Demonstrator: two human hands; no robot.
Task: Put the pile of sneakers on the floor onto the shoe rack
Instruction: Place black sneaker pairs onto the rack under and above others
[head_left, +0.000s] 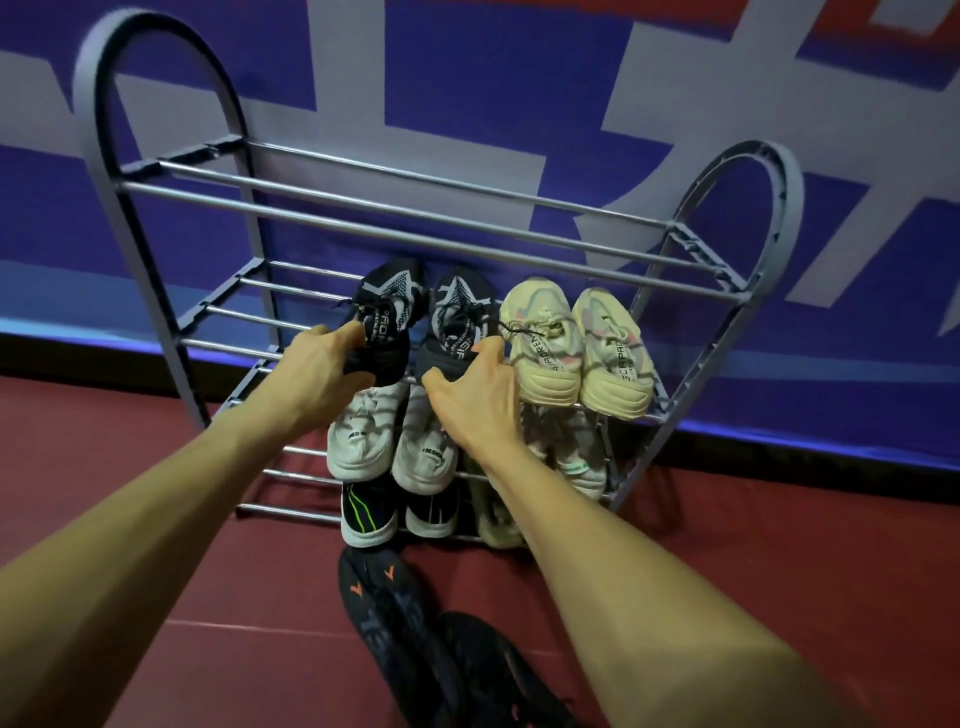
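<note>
A grey metal shoe rack (441, 210) with several tiers of bars stands against the wall. On its second tier my left hand (324, 371) grips the heel of a black-and-white sneaker (387, 301). My right hand (475, 400) grips the heel of its twin (457, 312) just to the right. Beside them a cream pair (576, 343) sits on the same tier. A white pair (384, 441) rests one tier lower, and a black pair with green stripes (369, 514) on the bottom tier. Two dark sneakers with orange marks (395, 623) lie on the floor in front.
The top tier of the rack holds nothing, and the left half of each tier shows bare bars. Pale shoes (571, 457) sit low on the right, partly hidden by my right arm. A blue and white banner wall (519, 104) is behind. The floor (156, 441) is dark red.
</note>
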